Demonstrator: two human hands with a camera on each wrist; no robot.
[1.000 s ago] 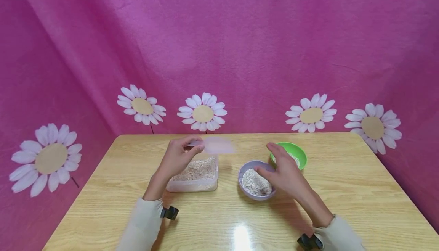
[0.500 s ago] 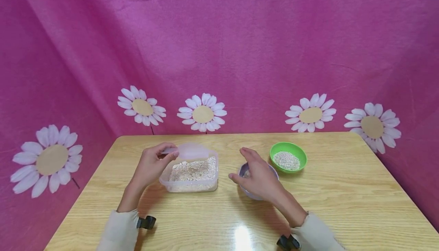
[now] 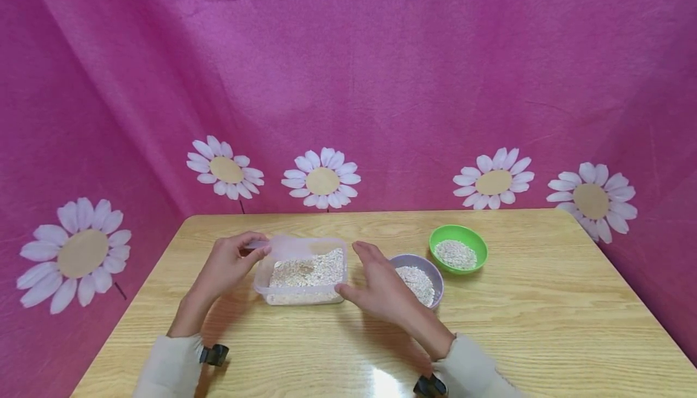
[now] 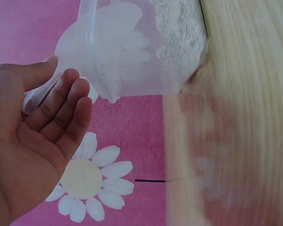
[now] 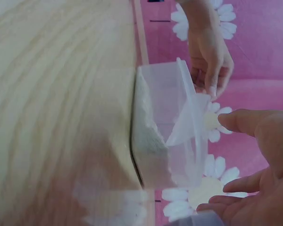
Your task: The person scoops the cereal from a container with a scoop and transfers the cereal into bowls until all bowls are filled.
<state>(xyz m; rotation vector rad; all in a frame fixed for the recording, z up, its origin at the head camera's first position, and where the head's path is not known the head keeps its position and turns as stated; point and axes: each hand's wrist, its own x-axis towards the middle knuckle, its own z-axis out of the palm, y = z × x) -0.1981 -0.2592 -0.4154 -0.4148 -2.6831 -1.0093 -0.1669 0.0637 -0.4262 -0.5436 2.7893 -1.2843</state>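
Note:
My left hand [image 3: 231, 259] holds a translucent pale plastic scoop [image 3: 291, 245] by its handle; thumb and fingers pinch the handle end in the left wrist view. The scoop's blade dips within a clear rectangular plastic container [image 3: 302, 290] partly filled with oat flakes [image 3: 321, 270]. From the right wrist view, a blade corner comes down close over the oats. My right hand [image 3: 381, 286] is at the container's right end, fingers extended and thumb spread, grasping nothing. It overlaps the left side of a purple bowl [image 3: 438, 283], which also has oats in it.
Behind and to the right of the purple bowl stands a green bowl [image 3: 469, 238] with some oats. Everything stands on a light wooden table [image 3: 544, 313]. A pink curtain [image 3: 381, 83] with white daisies hangs behind its far edge.
My left hand has moved left with the scoop and lowered its blade into the container. My right hand has moved left from over the bowls to the container's right end.

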